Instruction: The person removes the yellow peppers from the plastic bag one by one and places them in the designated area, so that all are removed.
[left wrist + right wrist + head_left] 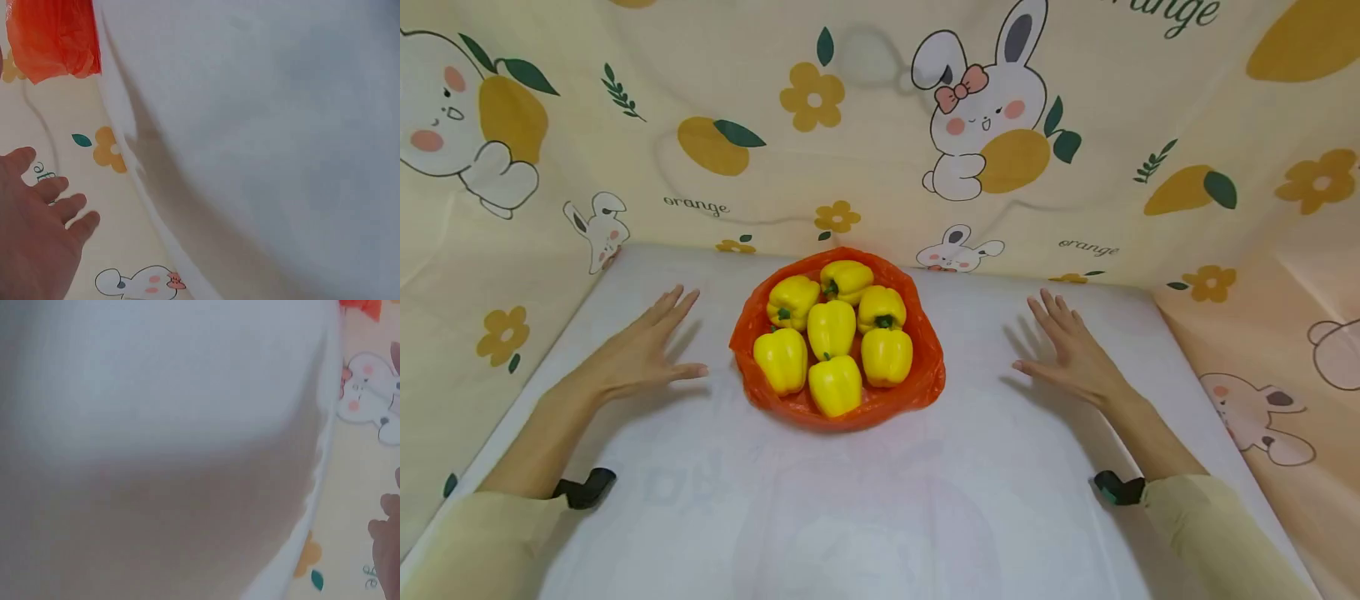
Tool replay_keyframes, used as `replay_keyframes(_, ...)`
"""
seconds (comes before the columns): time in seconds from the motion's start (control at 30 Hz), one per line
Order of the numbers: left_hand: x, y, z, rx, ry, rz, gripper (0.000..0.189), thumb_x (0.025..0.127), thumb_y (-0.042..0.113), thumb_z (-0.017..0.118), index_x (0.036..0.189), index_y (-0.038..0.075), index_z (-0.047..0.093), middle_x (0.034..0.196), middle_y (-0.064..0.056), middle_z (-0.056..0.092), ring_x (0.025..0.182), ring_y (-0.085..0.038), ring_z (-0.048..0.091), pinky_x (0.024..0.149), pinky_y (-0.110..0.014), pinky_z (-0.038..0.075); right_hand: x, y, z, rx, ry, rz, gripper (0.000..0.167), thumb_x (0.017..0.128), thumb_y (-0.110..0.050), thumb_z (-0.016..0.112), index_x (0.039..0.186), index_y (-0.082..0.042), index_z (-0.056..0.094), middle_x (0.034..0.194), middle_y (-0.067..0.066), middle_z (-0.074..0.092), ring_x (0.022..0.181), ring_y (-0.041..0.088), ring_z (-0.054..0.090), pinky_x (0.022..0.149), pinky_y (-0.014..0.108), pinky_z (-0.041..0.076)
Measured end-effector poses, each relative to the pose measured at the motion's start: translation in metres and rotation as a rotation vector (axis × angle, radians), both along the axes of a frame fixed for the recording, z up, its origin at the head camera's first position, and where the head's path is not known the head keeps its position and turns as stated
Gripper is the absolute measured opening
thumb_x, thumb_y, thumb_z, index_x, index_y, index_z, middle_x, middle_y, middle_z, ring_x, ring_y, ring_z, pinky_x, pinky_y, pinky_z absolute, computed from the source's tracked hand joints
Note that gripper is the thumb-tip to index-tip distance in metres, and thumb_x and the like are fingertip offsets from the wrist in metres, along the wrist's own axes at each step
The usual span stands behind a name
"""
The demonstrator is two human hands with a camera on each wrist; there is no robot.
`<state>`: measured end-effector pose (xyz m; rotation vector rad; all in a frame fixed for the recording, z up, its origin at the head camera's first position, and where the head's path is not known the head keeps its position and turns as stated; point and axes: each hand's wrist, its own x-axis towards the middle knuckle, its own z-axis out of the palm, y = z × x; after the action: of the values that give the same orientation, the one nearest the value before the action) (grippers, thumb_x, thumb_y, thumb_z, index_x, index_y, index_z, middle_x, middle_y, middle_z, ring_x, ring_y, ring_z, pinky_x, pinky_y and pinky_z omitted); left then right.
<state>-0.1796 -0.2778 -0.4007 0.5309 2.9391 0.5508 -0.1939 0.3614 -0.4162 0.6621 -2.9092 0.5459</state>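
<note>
Several yellow bell peppers point(831, 330) sit together in an opened orange-red plastic bag point(928, 367), its rim spread round them in the head view. To the left of the bag, my left hand point(638, 348) hovers with fingers and thumb spread, holding nothing. On the other side my right hand point(1070, 350) is held farther from the bag, its fingers also extended and holding nothing. In the left wrist view the left hand point(39, 219) shows at the lower left, below the bag point(56, 37). Only part of the right hand point(389, 534) enters the right wrist view.
The peppers and bag rest on a white-covered table point(850, 517). A cream cloth point(880, 158) with rabbits, flowers and oranges hangs behind and at both sides. Dark wrist devices point(587, 488) show at both sleeve ends.
</note>
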Motion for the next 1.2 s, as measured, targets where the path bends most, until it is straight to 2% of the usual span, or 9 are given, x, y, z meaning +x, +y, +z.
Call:
replay_keyframes(0.2, -0.005, 0.011, 0.001, 0.090, -0.014, -0.047, 0.117, 0.076, 0.051, 0.082, 0.161, 0.020, 0.007, 0.165, -0.020, 0.007, 0.145, -0.049, 0.020, 0.108, -0.071, 0.025, 0.000, -0.021, 0.003, -0.074, -0.042, 0.033, 0.104, 0.081, -0.043, 0.080, 0.160, -0.028, 0.014, 0.167, -0.003, 0.004, 0.152, 0.029, 0.005, 0.122, 0.051, 0.010)
replay_keyframes(0.37, -0.010, 0.021, 0.004, 0.152, -0.022, -0.092, 0.119, 0.073, 0.046, 0.086, 0.161, 0.018, 0.012, 0.164, -0.021, 0.012, 0.145, -0.049, 0.022, 0.110, -0.069, 0.024, 0.001, -0.039, 0.007, -0.148, -0.037, 0.068, 0.103, 0.079, -0.040, 0.084, 0.159, -0.033, 0.020, 0.166, -0.009, 0.011, 0.152, 0.026, 0.012, 0.116, 0.060, 0.022)
replay_keyframes(0.47, -0.010, 0.026, 0.005, 0.181, -0.029, -0.102, 0.120, 0.071, 0.045, 0.088, 0.161, 0.018, 0.014, 0.164, -0.019, 0.014, 0.145, -0.046, 0.022, 0.112, -0.067, 0.024, 0.001, -0.049, 0.009, -0.175, -0.011, 0.098, 0.102, 0.078, -0.038, 0.085, 0.158, -0.032, 0.023, 0.165, -0.008, 0.016, 0.151, 0.024, 0.018, 0.113, 0.061, 0.028)
replay_keyframes(0.7, -0.012, 0.041, 0.005, 0.253, -0.106, -0.100, 0.117, 0.071, 0.050, 0.086, 0.161, 0.023, 0.015, 0.165, -0.013, 0.015, 0.134, -0.047, 0.043, 0.108, -0.066, 0.033, -0.001, -0.072, 0.011, -0.262, 0.004, 0.156, 0.099, 0.077, -0.031, 0.087, 0.157, -0.031, 0.029, 0.162, -0.001, 0.027, 0.146, 0.021, 0.031, 0.114, 0.054, 0.032)
replay_keyframes(0.83, -0.013, 0.048, 0.004, 0.278, -0.143, -0.105, 0.117, 0.071, 0.051, 0.086, 0.161, 0.021, 0.017, 0.165, -0.013, 0.017, 0.136, -0.046, 0.042, 0.110, -0.063, 0.032, -0.002, -0.083, 0.010, -0.336, -0.017, 0.190, 0.096, 0.077, -0.025, 0.087, 0.156, -0.030, 0.033, 0.159, 0.003, 0.034, 0.145, 0.021, 0.034, 0.114, 0.051, 0.033)
replay_keyframes(0.93, -0.015, 0.051, 0.002, 0.288, -0.170, -0.117, 0.117, 0.071, 0.051, 0.085, 0.161, 0.020, 0.017, 0.164, -0.013, 0.017, 0.139, -0.044, 0.037, 0.112, -0.064, 0.028, -0.003, -0.091, 0.009, -0.367, -0.016, 0.220, 0.094, 0.077, -0.023, 0.088, 0.155, -0.026, 0.036, 0.157, 0.002, 0.038, 0.144, 0.021, 0.036, 0.114, 0.049, 0.034)
replay_keyframes(1.1, -0.019, 0.056, 0.001, 0.294, -0.190, -0.140, 0.117, 0.072, 0.049, 0.085, 0.161, 0.018, 0.016, 0.163, -0.013, 0.021, 0.144, -0.041, 0.030, 0.114, -0.065, 0.023, 0.013, -0.115, 0.035, -0.381, -0.054, 0.252, 0.086, 0.077, -0.012, 0.086, 0.150, -0.005, 0.042, 0.152, 0.012, 0.044, 0.141, 0.030, 0.041, 0.111, 0.051, 0.037)
replay_keyframes(1.17, -0.019, 0.057, 0.001, 0.286, -0.192, -0.141, 0.118, 0.071, 0.050, 0.086, 0.160, 0.016, 0.017, 0.163, -0.015, 0.023, 0.145, -0.041, 0.028, 0.114, -0.063, 0.023, 0.019, -0.125, 0.046, -0.383, -0.081, 0.255, 0.083, 0.077, -0.008, 0.085, 0.148, 0.000, 0.044, 0.150, 0.017, 0.046, 0.139, 0.033, 0.042, 0.110, 0.053, 0.038)
replay_keyframes(1.2, -0.019, 0.057, 0.001, 0.280, -0.198, -0.136, 0.118, 0.071, 0.051, 0.085, 0.160, 0.016, 0.016, 0.162, -0.016, 0.024, 0.145, -0.042, 0.027, 0.114, -0.063, 0.023, 0.019, -0.128, 0.045, -0.385, -0.088, 0.258, 0.082, 0.077, -0.009, 0.085, 0.148, 0.000, 0.044, 0.150, 0.017, 0.046, 0.138, 0.033, 0.043, 0.110, 0.053, 0.039)
